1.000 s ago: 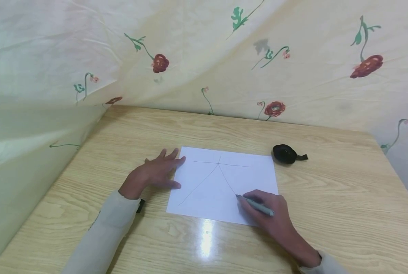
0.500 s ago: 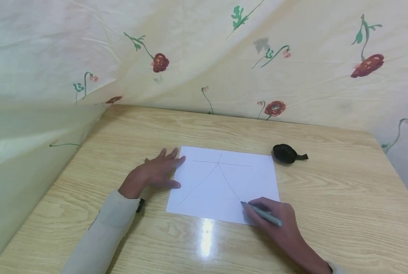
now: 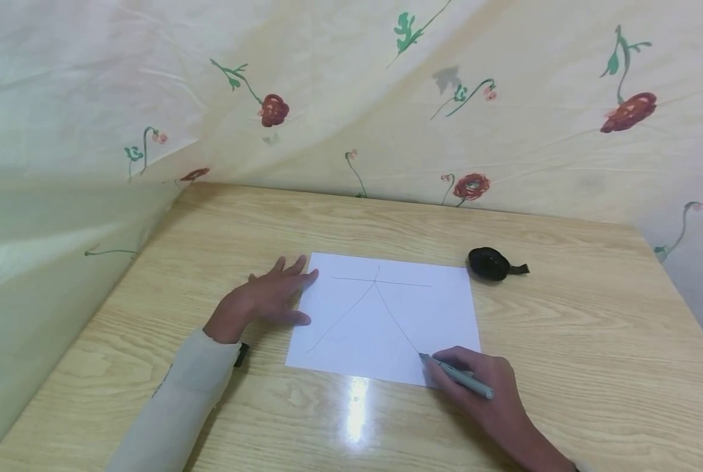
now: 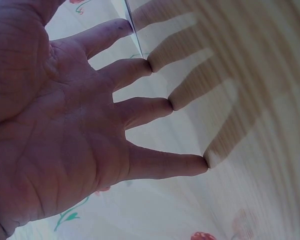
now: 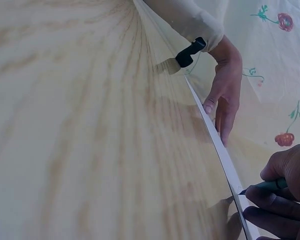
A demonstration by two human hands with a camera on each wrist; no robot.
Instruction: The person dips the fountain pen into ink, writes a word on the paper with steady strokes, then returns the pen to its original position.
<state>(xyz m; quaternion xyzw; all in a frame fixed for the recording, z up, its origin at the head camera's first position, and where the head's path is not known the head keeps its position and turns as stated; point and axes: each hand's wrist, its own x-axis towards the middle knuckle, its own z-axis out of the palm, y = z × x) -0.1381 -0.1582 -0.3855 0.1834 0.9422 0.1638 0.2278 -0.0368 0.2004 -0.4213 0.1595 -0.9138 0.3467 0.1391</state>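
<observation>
A sheet of white paper [image 3: 351, 328] lies on the wooden table, bearing thin dark lines: a near-level stroke crossed near the top, with two long slanting strokes running down from it. My right hand [image 3: 487, 387] pinches a grey-green pen [image 3: 466, 381], its tip on the paper at the lower end of the right-hand slanting line. Spread fingers of my left hand [image 3: 265, 295] rest on the sheet's left edge. In the left wrist view those straight fingers [image 4: 145, 110] touch the surface at their tips. The right wrist view shows the pen [image 5: 270, 186] between thumb and fingers.
A small black pan-shaped object [image 3: 489, 264] sits by the paper's upper right corner. The wooden table [image 3: 593, 328] extends around the sheet. Behind and to the left hangs a cream cloth [image 3: 339, 85] with printed flowers. A black device [image 5: 190, 52] is on the left wrist.
My right hand and the pen have moved down and to the right, lengthening the right-hand slanting line. My left hand has stayed in place.
</observation>
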